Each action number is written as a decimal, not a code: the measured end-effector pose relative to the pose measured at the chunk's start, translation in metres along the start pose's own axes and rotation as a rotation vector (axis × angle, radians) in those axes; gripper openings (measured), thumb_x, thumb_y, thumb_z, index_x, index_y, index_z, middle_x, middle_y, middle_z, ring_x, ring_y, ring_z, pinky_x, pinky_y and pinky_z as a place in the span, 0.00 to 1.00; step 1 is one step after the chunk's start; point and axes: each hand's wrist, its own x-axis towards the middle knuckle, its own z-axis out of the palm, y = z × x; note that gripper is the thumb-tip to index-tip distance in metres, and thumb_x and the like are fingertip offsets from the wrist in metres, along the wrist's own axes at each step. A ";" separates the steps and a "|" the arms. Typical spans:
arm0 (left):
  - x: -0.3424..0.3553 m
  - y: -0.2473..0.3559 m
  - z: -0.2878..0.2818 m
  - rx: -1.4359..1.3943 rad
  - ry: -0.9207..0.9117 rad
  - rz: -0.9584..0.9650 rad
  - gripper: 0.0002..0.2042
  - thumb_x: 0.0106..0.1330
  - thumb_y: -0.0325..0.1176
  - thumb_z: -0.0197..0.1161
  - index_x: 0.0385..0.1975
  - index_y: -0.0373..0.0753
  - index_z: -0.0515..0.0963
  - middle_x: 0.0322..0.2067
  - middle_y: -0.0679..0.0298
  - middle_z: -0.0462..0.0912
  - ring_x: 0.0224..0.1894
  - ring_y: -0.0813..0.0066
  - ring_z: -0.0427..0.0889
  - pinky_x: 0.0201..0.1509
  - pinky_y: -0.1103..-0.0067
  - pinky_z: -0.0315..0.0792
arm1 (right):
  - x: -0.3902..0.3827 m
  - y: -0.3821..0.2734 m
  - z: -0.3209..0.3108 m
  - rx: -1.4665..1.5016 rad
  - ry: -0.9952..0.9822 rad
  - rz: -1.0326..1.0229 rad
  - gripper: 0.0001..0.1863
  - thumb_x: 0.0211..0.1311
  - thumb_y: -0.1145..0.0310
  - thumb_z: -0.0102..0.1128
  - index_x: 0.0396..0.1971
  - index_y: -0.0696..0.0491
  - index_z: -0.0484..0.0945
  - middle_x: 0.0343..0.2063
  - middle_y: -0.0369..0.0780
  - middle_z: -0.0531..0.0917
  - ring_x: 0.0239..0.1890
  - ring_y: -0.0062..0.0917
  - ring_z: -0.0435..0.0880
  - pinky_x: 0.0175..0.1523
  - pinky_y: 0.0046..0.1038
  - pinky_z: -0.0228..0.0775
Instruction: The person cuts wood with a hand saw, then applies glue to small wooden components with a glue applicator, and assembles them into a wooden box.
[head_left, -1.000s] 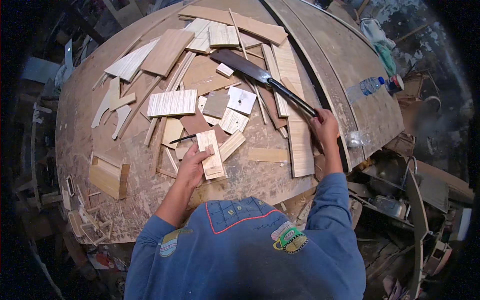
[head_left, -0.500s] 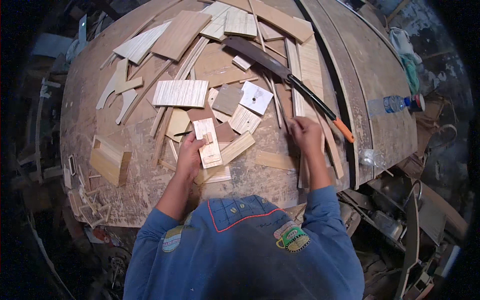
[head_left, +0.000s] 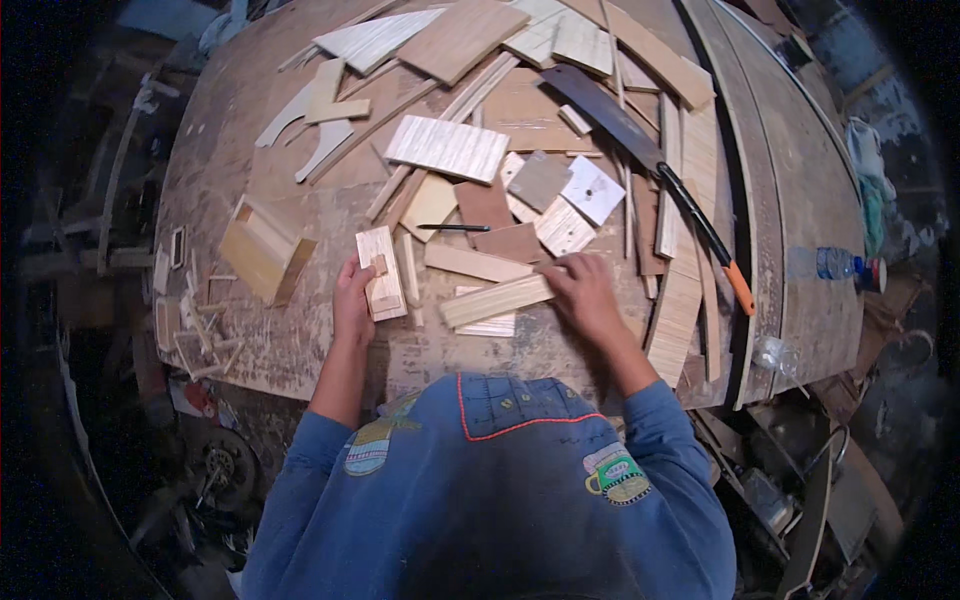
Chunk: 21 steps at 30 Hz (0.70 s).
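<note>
My left hand [head_left: 352, 302] is closed on the edge of a small pale wooden board [head_left: 382, 290]. Two little wood blocks sit on that board's face. Over to the right, my right hand [head_left: 588, 298] has its fingers closed round the end of a light wooden strip [head_left: 496, 302], which lies slanted above the table. Just behind it is another flat strip [head_left: 475, 264], and a striped light piece [head_left: 486, 325] shows partly under the held strip. A dark pencil [head_left: 453, 227] rests on the offcuts beyond my hands.
A handsaw [head_left: 610, 118] with a black and orange handle lies across the wood pieces at the back right. An open wooden box [head_left: 262, 250] stands at the left, near small stick frames [head_left: 200, 335]. A plastic bottle [head_left: 838, 264] lies far right.
My right hand has come from the thin sticks at the right to the strip in the middle and taken hold of it. My left hand has moved the board leftward, away from the pencil.
</note>
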 end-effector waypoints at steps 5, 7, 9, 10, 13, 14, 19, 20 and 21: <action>0.014 0.004 -0.036 -0.037 0.066 0.112 0.19 0.64 0.25 0.51 0.55 0.33 0.66 0.45 0.58 0.78 0.44 0.71 0.80 0.49 0.76 0.76 | -0.026 0.023 -0.038 -0.071 0.153 0.309 0.25 0.48 0.72 0.67 0.50 0.52 0.75 0.44 0.47 0.77 0.47 0.43 0.75 0.51 0.37 0.69; 0.019 0.009 -0.040 -0.073 0.038 0.105 0.22 0.61 0.22 0.53 0.57 0.30 0.64 0.49 0.57 0.77 0.48 0.70 0.78 0.53 0.77 0.73 | -0.024 0.023 -0.044 -0.099 0.184 0.438 0.26 0.51 0.68 0.66 0.53 0.51 0.73 0.44 0.47 0.77 0.48 0.43 0.75 0.52 0.37 0.70; 0.029 0.007 -0.039 -0.101 0.020 0.125 0.22 0.61 0.22 0.53 0.57 0.30 0.64 0.49 0.56 0.76 0.48 0.70 0.78 0.53 0.77 0.73 | -0.017 0.020 -0.042 -0.143 0.180 0.508 0.26 0.52 0.66 0.65 0.53 0.51 0.73 0.45 0.47 0.77 0.47 0.43 0.75 0.51 0.37 0.70; 0.033 0.008 -0.035 -0.124 0.003 0.144 0.22 0.61 0.21 0.54 0.57 0.30 0.64 0.50 0.56 0.76 0.49 0.71 0.78 0.53 0.77 0.73 | -0.012 0.018 -0.038 -0.343 0.259 0.459 0.25 0.52 0.66 0.65 0.53 0.52 0.73 0.46 0.47 0.77 0.47 0.44 0.75 0.51 0.37 0.70; 0.050 0.015 -0.021 -0.186 0.047 0.168 0.24 0.62 0.19 0.54 0.59 0.29 0.60 0.50 0.55 0.76 0.49 0.69 0.78 0.52 0.76 0.74 | 0.012 0.002 -0.025 -0.415 0.329 0.330 0.23 0.52 0.66 0.64 0.50 0.53 0.75 0.46 0.47 0.77 0.47 0.44 0.76 0.50 0.37 0.70; 0.056 0.019 -0.015 -0.197 0.055 0.186 0.24 0.62 0.19 0.55 0.59 0.29 0.59 0.50 0.55 0.76 0.49 0.68 0.78 0.51 0.76 0.74 | 0.021 -0.014 -0.019 -0.292 0.316 0.269 0.21 0.52 0.67 0.64 0.48 0.54 0.76 0.46 0.47 0.78 0.47 0.43 0.77 0.50 0.37 0.70; 0.099 0.039 0.020 -0.272 0.079 0.215 0.26 0.61 0.18 0.57 0.59 0.31 0.59 0.48 0.52 0.76 0.47 0.67 0.79 0.48 0.76 0.76 | 0.074 -0.122 0.066 0.323 -0.123 0.062 0.17 0.51 0.61 0.65 0.40 0.54 0.78 0.38 0.46 0.79 0.43 0.43 0.79 0.46 0.40 0.72; 0.109 0.040 0.024 -0.266 0.073 0.218 0.26 0.60 0.17 0.56 0.59 0.32 0.59 0.47 0.53 0.77 0.46 0.67 0.80 0.48 0.76 0.76 | 0.084 -0.142 0.073 0.317 -0.187 0.027 0.17 0.51 0.60 0.65 0.38 0.55 0.78 0.36 0.46 0.79 0.42 0.43 0.79 0.45 0.41 0.72; 0.116 0.039 0.025 -0.260 0.061 0.219 0.26 0.60 0.16 0.56 0.59 0.32 0.59 0.46 0.53 0.77 0.45 0.67 0.80 0.48 0.75 0.76 | 0.091 -0.155 0.080 0.265 -0.239 0.025 0.14 0.52 0.63 0.63 0.35 0.55 0.77 0.34 0.46 0.78 0.40 0.43 0.79 0.43 0.42 0.72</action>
